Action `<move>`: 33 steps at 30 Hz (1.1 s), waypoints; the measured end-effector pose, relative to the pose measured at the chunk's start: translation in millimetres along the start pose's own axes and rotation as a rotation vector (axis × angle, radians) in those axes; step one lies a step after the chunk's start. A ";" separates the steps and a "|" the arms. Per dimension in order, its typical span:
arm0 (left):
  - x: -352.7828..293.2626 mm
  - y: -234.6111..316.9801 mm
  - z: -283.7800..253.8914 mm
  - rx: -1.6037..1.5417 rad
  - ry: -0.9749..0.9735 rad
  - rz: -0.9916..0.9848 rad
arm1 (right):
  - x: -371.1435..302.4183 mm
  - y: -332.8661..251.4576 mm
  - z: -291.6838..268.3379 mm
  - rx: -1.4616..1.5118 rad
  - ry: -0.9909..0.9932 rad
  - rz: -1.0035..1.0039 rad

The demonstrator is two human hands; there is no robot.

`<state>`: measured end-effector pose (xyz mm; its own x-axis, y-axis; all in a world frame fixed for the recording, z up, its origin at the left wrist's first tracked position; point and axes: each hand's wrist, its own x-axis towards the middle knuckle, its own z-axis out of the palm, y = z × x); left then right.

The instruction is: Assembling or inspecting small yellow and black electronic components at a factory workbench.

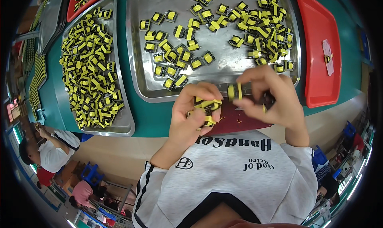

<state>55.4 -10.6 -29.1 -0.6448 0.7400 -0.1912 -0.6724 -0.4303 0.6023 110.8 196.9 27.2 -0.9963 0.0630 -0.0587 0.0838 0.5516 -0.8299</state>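
Note:
My left hand (184, 113) is closed around several small yellow-and-black transformers (209, 105) at the near edge of the large metal tray (133, 70). To its right, my right hand (281, 102) pinches a single transformer (235, 91) between thumb and fingers, slightly blurred. Something dark with a bit of yellow is tucked in that palm, partly hidden. Both hands are above a dark red mat (235, 118) with yellow scraps on it. Inside the large tray, transformers are scattered on the left and piled thickly on the right.
Left of the large tray, a longer metal tray (128, 112) is heaped with similar transformers. A red tray (323, 90) on the right carries a paper slip and one transformer. Another red tray (73, 10) is at far left. Other people (58, 154) sit off to the left.

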 end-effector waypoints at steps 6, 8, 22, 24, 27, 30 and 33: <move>1.1 1.8 9.0 0.240 -0.130 -0.134 | -2.8 -7.6 6.3 0.232 -0.029 -0.269; 1.7 0.1 6.5 0.219 -0.173 -0.111 | -1.7 -4.8 6.6 0.264 -0.077 -0.330; 1.2 1.1 11.4 0.440 -0.103 0.145 | -4.5 6.3 17.3 0.090 0.054 -0.508; 3.0 3.4 9.0 0.530 -0.139 0.142 | -3.9 5.8 17.4 0.090 0.055 -0.505; 2.4 11.5 18.0 0.385 -0.142 -0.113 | -5.1 6.1 17.1 0.118 0.102 -0.541; 4.7 4.3 12.8 0.413 -0.177 -0.083 | -9.2 1.4 17.6 0.131 0.116 -0.515; 3.6 -2.4 11.0 0.361 -0.169 -0.064 | -8.7 -2.7 15.4 0.094 0.069 -0.488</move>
<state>58.7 -1.2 -22.7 -0.5167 0.8470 -0.1251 -0.5189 -0.1936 0.8326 118.9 182.1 21.4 -0.9149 -0.1269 0.3831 -0.3970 0.4539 -0.7977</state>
